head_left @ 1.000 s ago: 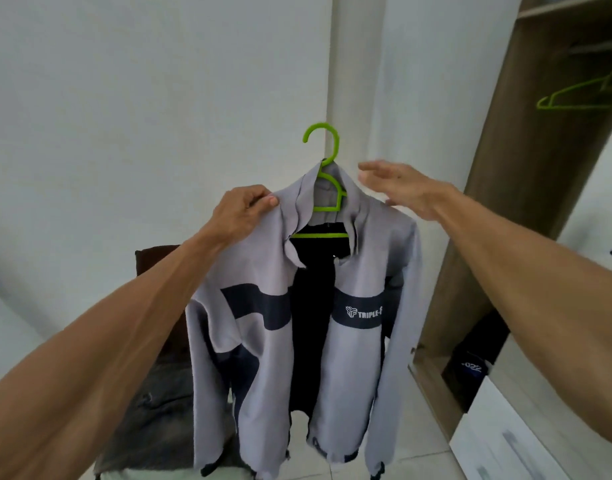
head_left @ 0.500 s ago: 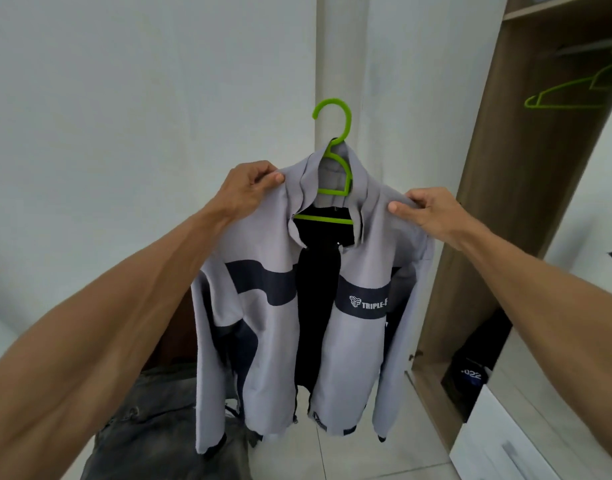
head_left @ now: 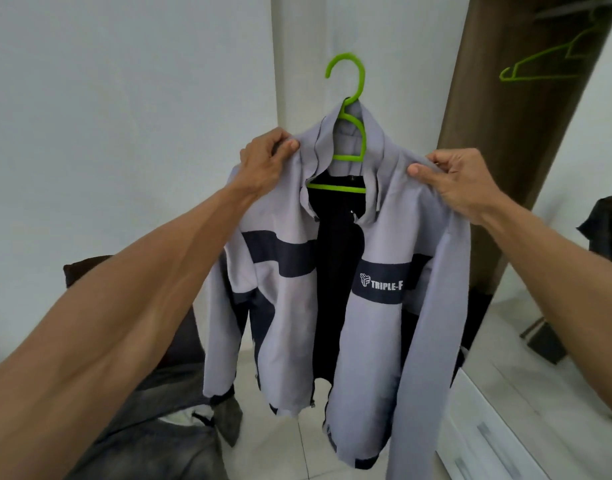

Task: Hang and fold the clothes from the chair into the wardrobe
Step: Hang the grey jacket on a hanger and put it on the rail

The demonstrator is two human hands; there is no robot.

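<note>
Both arms out, grey jacket [head_left: 287, 306] held up in mid-air in front of me. My left hand [head_left: 266, 157] pinches the fabric at the shoulder on my left, thumb on top and fingers curled. My right hand [head_left: 453, 178] grips the other shoulder the same way. The jacket sits on a green hanger [head_left: 353, 109], front open, dark lining showing, a navy chest band lettered "TRIPLE-F". The hanger's hook stands free above the collar, caught on nothing. The wardrobe [head_left: 505, 98] is to my right, with a second green hanger [head_left: 539, 69] high inside it. The dark chair [head_left: 90, 271] is low on my left, with grey denim [head_left: 159, 427] heaped on it, and white drawers [head_left: 488, 438] are low on my right.
</note>
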